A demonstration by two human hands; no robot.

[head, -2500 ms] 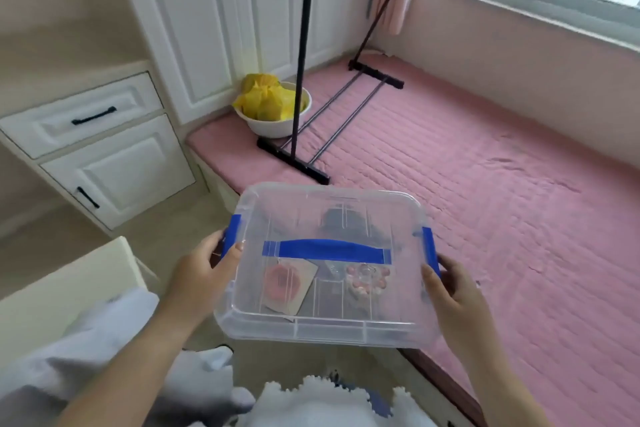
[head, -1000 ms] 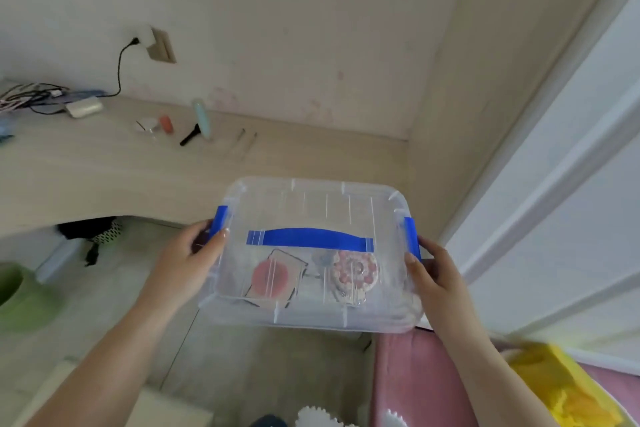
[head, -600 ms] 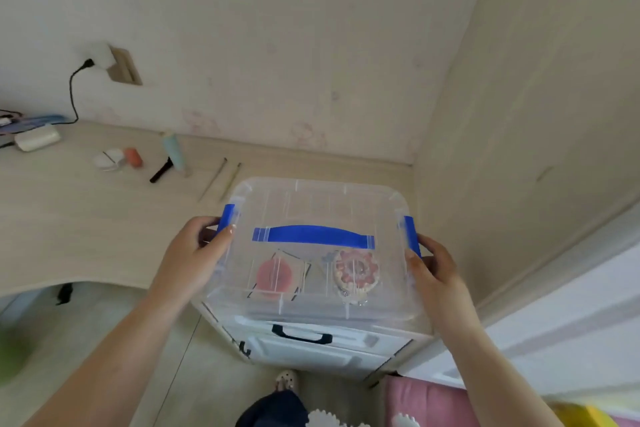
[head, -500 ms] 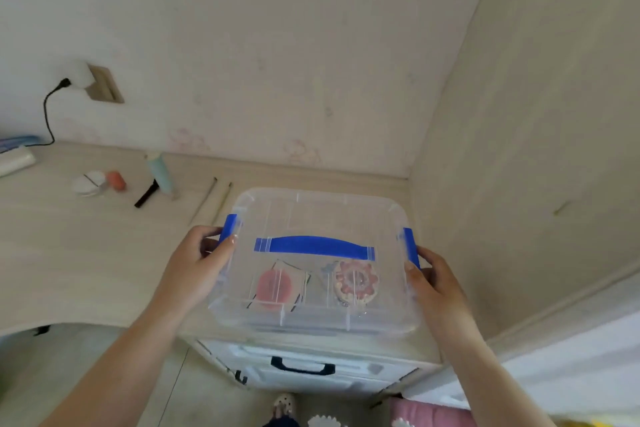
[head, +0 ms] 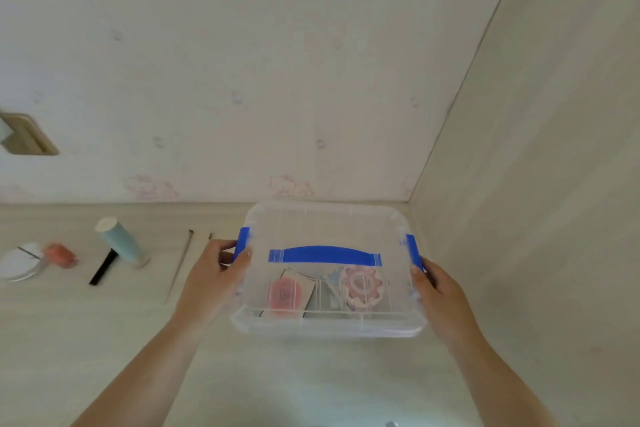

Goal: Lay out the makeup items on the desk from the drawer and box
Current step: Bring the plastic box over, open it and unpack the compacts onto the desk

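Box [head: 329, 274], clear plastic with lid on and both blue latches down, sits at or just above the table [head: 86, 340] near the right corner; contact cannot be confirmed. Left hand [head: 211, 277] grips the left latch end, fingers curled round it; right hand [head: 441, 295] grips the right latch end likewise. Seen through the lid: 1 pink item on a card [head: 285, 293] and 1 round pink-and-white item [head: 362, 284], both not yet out. Laid out to the left on the table: white compact [head: 19, 262], orange piece [head: 60, 255], pale blue tube [head: 121, 246], black stick [head: 103, 267], 2 thin sticks [head: 180, 263]. Judgement: layout partly done; box unopened, its contents remain. Drawer not in view.
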